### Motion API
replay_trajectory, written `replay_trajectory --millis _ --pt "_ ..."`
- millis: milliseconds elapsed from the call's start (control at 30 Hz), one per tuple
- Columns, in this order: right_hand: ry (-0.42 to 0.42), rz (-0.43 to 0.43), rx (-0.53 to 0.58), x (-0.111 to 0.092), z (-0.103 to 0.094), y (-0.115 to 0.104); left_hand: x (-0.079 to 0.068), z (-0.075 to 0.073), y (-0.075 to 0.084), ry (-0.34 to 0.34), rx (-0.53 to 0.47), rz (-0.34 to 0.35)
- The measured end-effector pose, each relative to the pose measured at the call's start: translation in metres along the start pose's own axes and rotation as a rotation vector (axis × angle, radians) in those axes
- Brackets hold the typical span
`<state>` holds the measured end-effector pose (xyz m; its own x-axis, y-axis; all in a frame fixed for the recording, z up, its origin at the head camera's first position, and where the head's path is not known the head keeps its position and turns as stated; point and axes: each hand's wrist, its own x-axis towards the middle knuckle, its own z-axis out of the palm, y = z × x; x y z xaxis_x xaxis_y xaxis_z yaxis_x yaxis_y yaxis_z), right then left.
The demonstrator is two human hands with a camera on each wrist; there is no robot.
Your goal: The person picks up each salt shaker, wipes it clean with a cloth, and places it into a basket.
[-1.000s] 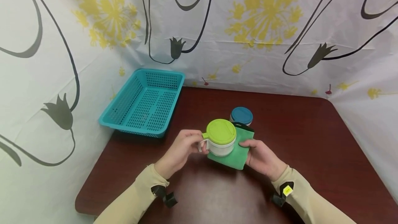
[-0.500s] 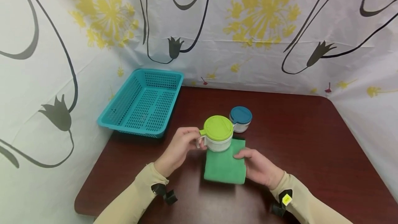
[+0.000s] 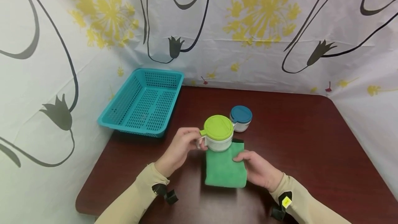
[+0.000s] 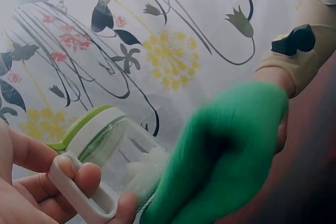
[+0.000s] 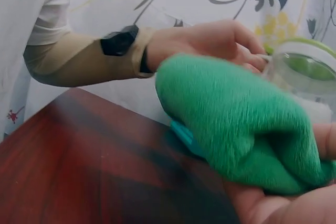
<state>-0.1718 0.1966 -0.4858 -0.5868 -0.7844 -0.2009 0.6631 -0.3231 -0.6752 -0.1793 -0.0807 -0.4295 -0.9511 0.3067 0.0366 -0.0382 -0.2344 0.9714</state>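
Observation:
My left hand (image 3: 183, 146) grips the white handle of a clear jar with a lime-green lid (image 3: 218, 128), held up over the table. White contents show through the jar's side (image 4: 142, 169) in the left wrist view. In my right hand (image 3: 259, 169) is a folded green cloth (image 3: 225, 168), thumb on top and fingers beneath. The cloth's far part lies against or just under the jar; a dark strip shows at its far edge. Behind them a similar jar with a blue lid (image 3: 240, 114) stands on the table.
A turquoise perforated basket (image 3: 168, 113) sits at the table's back left. The dark red table (image 3: 304, 141) extends to the right. A patterned white curtain (image 3: 205, 20) hangs behind and at both sides.
Over the second, the cloth has swung down toward me from beneath the jar, lying flatter, while the jar has shifted slightly left. Over the last half second little has moved.

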Motion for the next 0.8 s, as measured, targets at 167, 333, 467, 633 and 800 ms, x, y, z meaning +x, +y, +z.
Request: replay_trajectory --millis 167,333,467,633,800 --pt "0.078 -0.106 0.036 -0.002 -0.013 -0.008 -0.006 0.003 -0.001 -0.042 -0.005 -0.016" --pt "0.173 -0.175 0.084 -0.004 -0.022 -0.019 -0.010 0.006 0.000 -0.064 0.005 -0.023" --pt "0.224 -0.196 0.106 -0.007 -0.023 -0.024 -0.010 0.007 0.000 -0.070 0.011 -0.022" --pt "0.215 -0.178 0.120 -0.009 -0.018 -0.022 -0.010 0.007 -0.001 -0.053 0.019 -0.030" --pt "0.207 -0.165 0.092 -0.010 -0.011 -0.020 -0.008 0.006 -0.002 -0.022 0.011 -0.023"
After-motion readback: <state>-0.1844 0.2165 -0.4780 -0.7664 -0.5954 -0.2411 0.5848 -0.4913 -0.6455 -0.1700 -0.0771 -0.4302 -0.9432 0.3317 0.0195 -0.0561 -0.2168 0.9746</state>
